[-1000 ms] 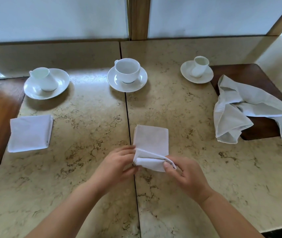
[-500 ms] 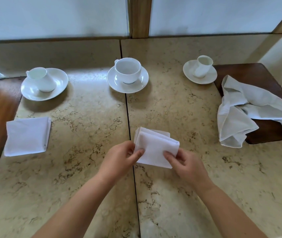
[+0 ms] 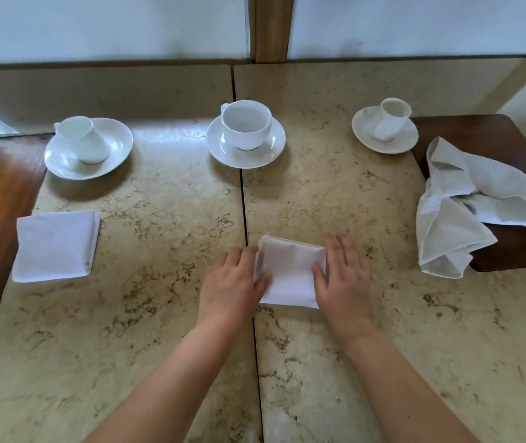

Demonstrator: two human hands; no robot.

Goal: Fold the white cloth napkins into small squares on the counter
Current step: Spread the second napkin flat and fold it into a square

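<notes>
Marble counter (image 3: 159, 314) | folded napkin (image 3: 290, 276) lies flat | both hands open, left hand (image 3: 232, 282) and right hand (image 3: 343, 279) pressing its sides

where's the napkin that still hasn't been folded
In the head view the crumpled napkin lies at the far right, draped over the dark wooden inset and partly onto the counter, just in front of the right-hand cup and saucer.

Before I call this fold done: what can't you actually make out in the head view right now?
- Left and right edges of the small folded white cloth napkin: covered by the left hand and right hand.
- Its layer count: too fine to tell.
- The crumpled white cloth napkin: cut off by the right frame edge.
- The dark wooden inset beneath it: partly hidden.
- Cup handle on the right small white saucer: not visible.
</notes>
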